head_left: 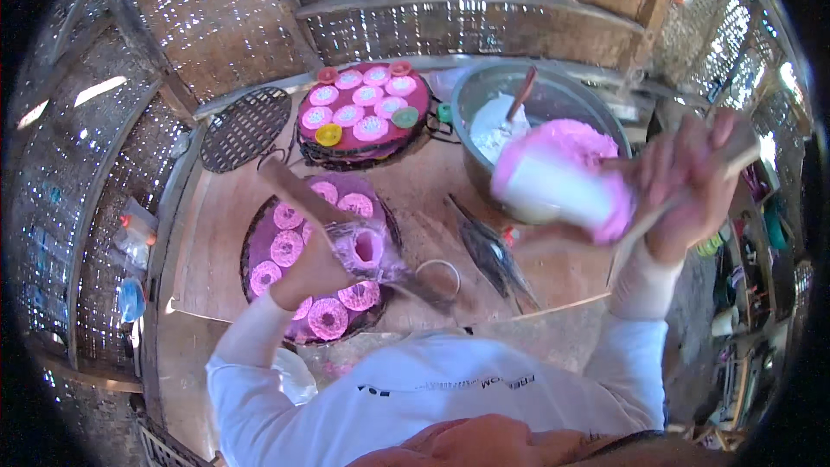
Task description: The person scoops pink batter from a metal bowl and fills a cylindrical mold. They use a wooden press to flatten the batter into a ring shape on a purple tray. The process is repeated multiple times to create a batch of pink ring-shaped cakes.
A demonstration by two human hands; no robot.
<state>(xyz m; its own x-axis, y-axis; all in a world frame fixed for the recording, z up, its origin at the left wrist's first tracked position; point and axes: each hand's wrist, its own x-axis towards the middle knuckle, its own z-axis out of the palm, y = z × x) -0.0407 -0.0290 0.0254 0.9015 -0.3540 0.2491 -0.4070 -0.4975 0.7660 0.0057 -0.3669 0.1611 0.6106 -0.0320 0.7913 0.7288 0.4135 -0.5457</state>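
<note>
My left hand [307, 275] is closed around a wooden press body [296, 192], a long bar with a round opening in its middle. Pink dough lines that opening and smears the wood about it. The press hangs over a round tray [251, 246] of pink lacy rounds [328, 318]. On the right, my right hand [687, 177] grips a wooden-handled plunger, blurred by motion. Its white cylinder [553, 195] is edged with pink dough and passes in front of a grey-green basin [471, 99]. Inside the basin are a pink dough mass [584, 138] and white dough or flour [497, 130].
Behind the near tray stands a second stack of pink rounds [348, 116] with small coloured moulds [328, 134]. A woven black tray [246, 130] lies to its left. On the wooden table [212, 233] are a dark folded plastic sheet [488, 251] and a thin ring [438, 278].
</note>
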